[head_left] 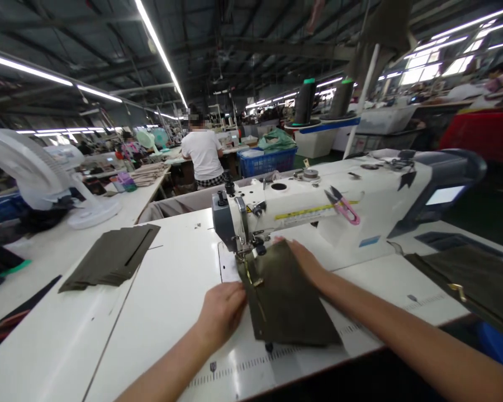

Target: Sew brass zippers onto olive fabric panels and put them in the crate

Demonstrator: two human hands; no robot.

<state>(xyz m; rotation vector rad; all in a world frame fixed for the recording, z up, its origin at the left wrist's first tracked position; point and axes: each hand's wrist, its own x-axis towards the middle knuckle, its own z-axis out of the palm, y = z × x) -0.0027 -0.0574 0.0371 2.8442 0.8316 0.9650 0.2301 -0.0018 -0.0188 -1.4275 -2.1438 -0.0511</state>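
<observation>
A dark olive fabric piece [295, 301] with a brass-coloured zipper [257, 283] along its left side lies under the needle area of a white sewing machine [293, 195]. My left hand [223, 310] is closed at the fabric's left edge, fingers curled together on it beside the zipper. Along the far right edge of the piece rests my right hand [304, 259], its fingers stretched toward the presser foot [247, 254]. Part of that hand is hidden by the fabric. Pink-handled thread snips [347, 209] sit on the machine arm.
Left on the table lies a stack of olive fabric pieces [113, 257]. Another zippered olive piece [473, 279] lies at the right. A white fan [88, 195], a blue basket [268, 162] and thread cones [305, 103] stand beyond. A person in a white shirt [202, 151] works farther off.
</observation>
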